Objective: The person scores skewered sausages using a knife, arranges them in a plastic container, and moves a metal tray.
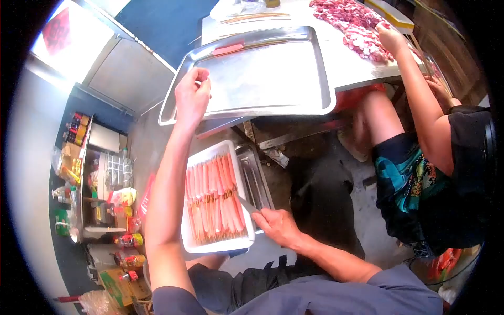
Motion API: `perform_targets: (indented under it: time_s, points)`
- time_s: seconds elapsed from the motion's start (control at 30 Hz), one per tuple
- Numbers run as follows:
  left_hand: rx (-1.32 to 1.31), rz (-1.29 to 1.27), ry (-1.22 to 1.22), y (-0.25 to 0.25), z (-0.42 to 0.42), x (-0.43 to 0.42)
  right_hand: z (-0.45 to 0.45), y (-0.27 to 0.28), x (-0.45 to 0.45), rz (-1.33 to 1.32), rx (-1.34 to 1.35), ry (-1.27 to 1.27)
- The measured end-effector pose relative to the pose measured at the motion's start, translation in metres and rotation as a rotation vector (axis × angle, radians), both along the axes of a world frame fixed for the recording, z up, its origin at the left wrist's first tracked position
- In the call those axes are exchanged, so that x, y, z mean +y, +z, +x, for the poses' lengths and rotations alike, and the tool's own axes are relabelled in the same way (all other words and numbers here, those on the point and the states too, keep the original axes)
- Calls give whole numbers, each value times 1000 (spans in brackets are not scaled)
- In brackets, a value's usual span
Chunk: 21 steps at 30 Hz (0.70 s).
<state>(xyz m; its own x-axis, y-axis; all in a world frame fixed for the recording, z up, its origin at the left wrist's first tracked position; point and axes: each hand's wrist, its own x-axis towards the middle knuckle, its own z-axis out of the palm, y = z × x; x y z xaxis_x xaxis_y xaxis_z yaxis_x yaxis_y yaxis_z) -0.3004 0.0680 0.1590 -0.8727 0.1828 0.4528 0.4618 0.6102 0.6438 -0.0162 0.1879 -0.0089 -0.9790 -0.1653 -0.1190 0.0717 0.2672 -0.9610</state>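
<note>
My left hand [193, 94] is raised over the left side of a shallow metal tray [324, 79], its fingers curled together. Whatever is between those fingers, if anything, is hidden. At the tray's far edge lies a flat pink piece [228, 50] on a thin stick. My right hand [275, 227] is closed around a knife [245, 205], whose blade points up and left. The blade reaches the right side of a white plastic bin [237, 157]. Rows of skewered pink sticks [212, 178] fill this bin, low in front of me.
A white table [346, 76] carries the tray, loose bamboo skewers [254, 18] and a heap of cut raw meat [362, 31]. Another person's hand [389, 39] touches the meat at right. Another metal tray [257, 176] sits beside the bin. Bottles [128, 240] and boxes crowd a left-hand shelf.
</note>
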Motion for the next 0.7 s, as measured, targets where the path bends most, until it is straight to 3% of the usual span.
perform_targets:
  time_s: [0.17,0.3,0.37,0.57,0.7]
  points:
    - [-13,-174,-40,-27,-94,30,-3,-8,-2,-43,23,-51]
    - [297,-424,-50,-40,-148,62,-10,3,7,-62,-179,53]
    - [154,-489,-12,-45,-171,75,-14,1,6,-100,-152,16]
    - [115,-576,-39,-73,-221,83,-20,-1,7,-64,-151,23]
    - [25,-606,-22,-62,-227,84,-21,-1,6,-92,-156,50]
